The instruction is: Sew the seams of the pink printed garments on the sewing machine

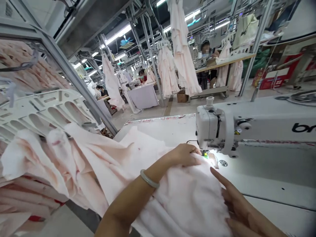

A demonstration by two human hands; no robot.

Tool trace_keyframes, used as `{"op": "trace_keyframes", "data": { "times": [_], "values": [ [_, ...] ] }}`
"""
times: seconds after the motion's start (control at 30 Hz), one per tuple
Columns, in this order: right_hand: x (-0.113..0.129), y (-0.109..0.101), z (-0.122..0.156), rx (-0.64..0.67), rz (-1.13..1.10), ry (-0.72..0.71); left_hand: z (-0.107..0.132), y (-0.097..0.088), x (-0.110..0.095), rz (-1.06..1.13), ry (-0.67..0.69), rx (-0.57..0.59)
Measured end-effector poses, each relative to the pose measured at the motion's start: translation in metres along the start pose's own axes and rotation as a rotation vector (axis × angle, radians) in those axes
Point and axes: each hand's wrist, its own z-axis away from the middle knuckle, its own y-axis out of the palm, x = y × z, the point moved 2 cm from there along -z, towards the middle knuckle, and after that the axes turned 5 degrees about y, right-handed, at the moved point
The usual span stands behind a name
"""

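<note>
Pale pink fabric spreads over the sewing table, its far edge at the lit needle area of a white sewing machine. My left hand, with a pale bangle on the wrist, lies on the cloth just left of the needle. Its fingers curl down at the fabric edge and pinch it. My right hand is at the cloth's right edge. The index finger stretches toward the needle, the thumb lies apart lower down, and the other fingers are partly hidden under the fabric.
At left, a white slotted rack holds more pink pieces beside a metal post. The white tabletop extends right under the machine arm. Behind, pink garments hang from rails, and people sit at other machines.
</note>
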Motion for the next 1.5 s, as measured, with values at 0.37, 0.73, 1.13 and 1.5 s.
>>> {"op": "trace_keyframes", "data": {
  "times": [0.37, 0.73, 1.13, 1.5],
  "values": [
    [0.015, -0.063, -0.080, 0.082, 1.204, -0.947, -0.012, 0.003, -0.001, 0.085, -0.033, -0.083],
    [0.026, -0.065, -0.078, 0.123, 1.087, -0.946, -0.008, 0.023, -0.005, -0.121, 0.025, -0.231],
    [0.038, -0.063, -0.066, 0.128, 1.072, -1.001, 0.017, 0.036, -0.004, -0.086, 0.012, -0.208],
    [0.037, -0.069, -0.071, 0.024, 1.128, -1.084, 0.013, 0.039, -0.003, -0.190, 0.027, -0.166]
  ]
}}
